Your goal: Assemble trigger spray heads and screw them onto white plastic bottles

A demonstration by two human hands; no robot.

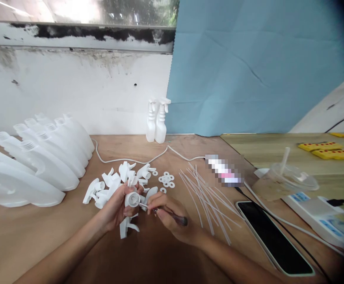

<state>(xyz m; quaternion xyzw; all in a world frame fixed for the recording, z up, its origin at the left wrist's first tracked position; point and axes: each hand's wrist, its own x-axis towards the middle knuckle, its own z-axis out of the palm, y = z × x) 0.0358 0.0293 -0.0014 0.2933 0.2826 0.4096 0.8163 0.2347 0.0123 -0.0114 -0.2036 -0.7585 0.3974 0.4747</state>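
Observation:
My left hand [117, 207] is closed around a white trigger spray head [132, 199], its round collar opening turned toward me. In my right hand [172, 217] is a screwdriver [180, 219] with a dark handle. Its thin metal tip meets the collar's edge or opening; how deep it goes I cannot tell. A heap of loose white trigger spray heads [106, 187] lies behind and left of my hands. Another spray head [126, 228] rests just below my left hand. Several flat white washers [166, 179] are scattered behind my right hand.
Many white bottles [50, 157] stand at left. Two bottles with spray heads [160, 122] stand by the wall. Thin white tubes [204, 197] lie right of my hands. Farther right are a phone [274, 236], a power strip [316, 217], a plastic cup [281, 179] and cables.

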